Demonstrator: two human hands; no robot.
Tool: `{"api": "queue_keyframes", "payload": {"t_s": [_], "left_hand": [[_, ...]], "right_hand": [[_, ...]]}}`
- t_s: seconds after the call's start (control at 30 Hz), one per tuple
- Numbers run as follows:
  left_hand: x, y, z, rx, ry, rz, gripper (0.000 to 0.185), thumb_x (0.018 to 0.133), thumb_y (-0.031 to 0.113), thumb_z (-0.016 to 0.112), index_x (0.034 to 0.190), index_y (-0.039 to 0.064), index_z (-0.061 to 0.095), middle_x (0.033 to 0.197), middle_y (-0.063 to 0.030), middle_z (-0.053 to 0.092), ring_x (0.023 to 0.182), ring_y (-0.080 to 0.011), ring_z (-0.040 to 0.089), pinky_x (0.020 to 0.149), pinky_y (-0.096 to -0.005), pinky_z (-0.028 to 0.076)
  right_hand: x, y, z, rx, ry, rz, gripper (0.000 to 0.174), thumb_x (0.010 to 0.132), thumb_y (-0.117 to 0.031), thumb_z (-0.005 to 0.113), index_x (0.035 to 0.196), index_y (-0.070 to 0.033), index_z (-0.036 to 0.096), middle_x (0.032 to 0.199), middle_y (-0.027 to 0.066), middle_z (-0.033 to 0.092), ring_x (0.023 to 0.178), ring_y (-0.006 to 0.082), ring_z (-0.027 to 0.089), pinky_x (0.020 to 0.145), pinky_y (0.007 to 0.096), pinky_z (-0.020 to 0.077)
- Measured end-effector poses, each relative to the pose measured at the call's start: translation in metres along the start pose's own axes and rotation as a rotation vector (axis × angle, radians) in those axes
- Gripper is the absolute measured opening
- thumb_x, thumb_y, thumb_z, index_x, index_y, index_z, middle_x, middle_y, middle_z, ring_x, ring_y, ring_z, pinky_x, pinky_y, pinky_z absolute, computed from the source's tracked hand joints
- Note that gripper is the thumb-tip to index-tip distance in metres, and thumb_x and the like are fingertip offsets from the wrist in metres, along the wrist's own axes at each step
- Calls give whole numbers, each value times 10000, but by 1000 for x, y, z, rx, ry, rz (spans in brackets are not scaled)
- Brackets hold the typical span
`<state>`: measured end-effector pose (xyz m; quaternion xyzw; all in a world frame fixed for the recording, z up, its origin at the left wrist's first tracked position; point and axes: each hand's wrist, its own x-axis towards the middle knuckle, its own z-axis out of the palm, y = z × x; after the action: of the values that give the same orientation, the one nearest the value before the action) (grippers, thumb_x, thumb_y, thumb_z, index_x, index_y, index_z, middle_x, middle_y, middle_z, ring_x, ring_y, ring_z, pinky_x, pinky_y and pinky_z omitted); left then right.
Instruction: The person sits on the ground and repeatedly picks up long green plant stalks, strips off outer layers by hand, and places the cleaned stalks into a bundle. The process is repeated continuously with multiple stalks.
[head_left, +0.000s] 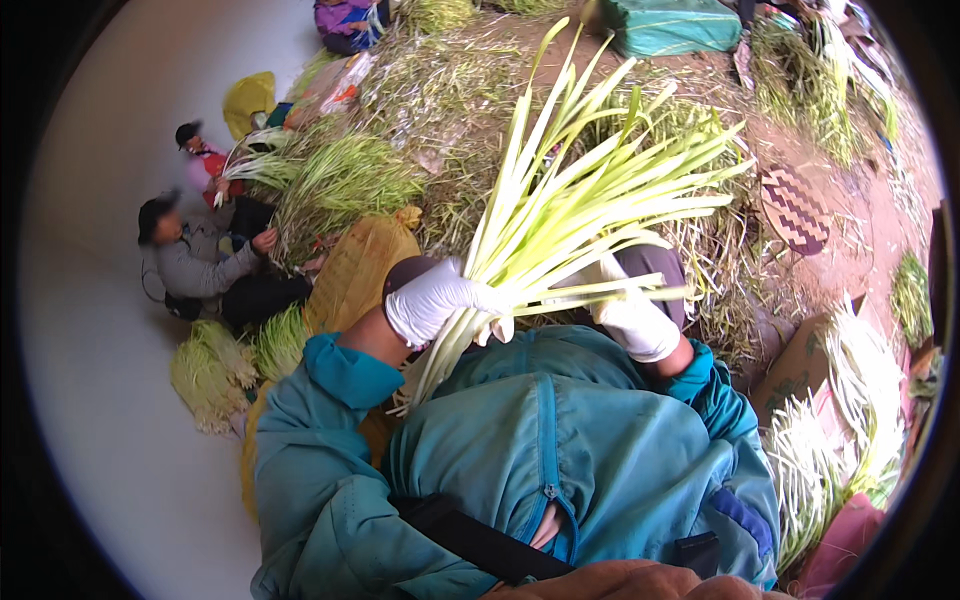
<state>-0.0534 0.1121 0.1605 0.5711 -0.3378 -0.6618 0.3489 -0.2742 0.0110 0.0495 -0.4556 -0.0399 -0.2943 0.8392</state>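
My left hand (442, 300), in a white glove, is closed around the pale stalks of a bunch of long-leaved green vegetables (577, 195). The leaves fan out up and to the right, while the lower stalk ends hang over my teal jacket (480, 427). My right hand (634, 311), gloved in white too, is at the right side of the bunch, beside a few leaves that stick out sideways. Leaves and blur hide its fingertips, so its grip cannot be made out.
Seated people (202, 255) handle greens at the left, near a yellow sack (360, 262). Leaf litter (465, 150) covers the ground ahead. A patterned round stool (795, 210) stands at right, white-stalked bunches (810, 465) lie lower right, and a green wrapped bale (671, 26) is at the top.
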Motion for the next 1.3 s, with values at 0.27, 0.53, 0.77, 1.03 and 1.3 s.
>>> {"api": "queue_keyframes", "payload": {"t_s": [0.27,0.53,0.77,1.03,1.3], "left_hand": [[52,-36,10,10,-127,-150,377,819,179,670,1114,-26,553,771,-141,651,621,-189,656,479,-242,509],[72,-37,15,45,-178,-294,326,815,156,673,1072,-19,573,742,-100,639,570,-162,623,446,-239,480],[76,-38,5,53,-132,-314,348,801,139,682,1097,-13,580,775,-95,634,556,-151,601,438,-235,466],[73,-33,5,60,-96,-343,371,791,141,692,1105,-8,564,794,-86,630,552,-150,595,424,-231,457],[72,-36,0,56,-80,-383,362,778,119,690,1093,-7,562,799,-81,620,548,-145,589,421,-228,460]], "right_hand": [[-47,-20,-74,405,672,-350,650,869,-317,636,1404,-50,379,1316,126,508,1211,271,475,1067,446,337],[-133,-78,-112,111,947,-577,610,891,-202,572,1429,-40,335,1208,69,580,762,95,527,796,258,478],[-219,-110,-153,75,972,-700,554,900,-179,537,1409,-37,367,1016,50,607,734,124,529,737,330,485],[-208,-126,-170,0,1198,-624,469,930,-202,516,1335,19,434,1002,43,582,754,124,515,665,275,445],[-236,-253,-242,-249,1005,-852,480,933,-152,474,1359,48,376,1396,209,414,1250,314,444,979,396,424]]}}
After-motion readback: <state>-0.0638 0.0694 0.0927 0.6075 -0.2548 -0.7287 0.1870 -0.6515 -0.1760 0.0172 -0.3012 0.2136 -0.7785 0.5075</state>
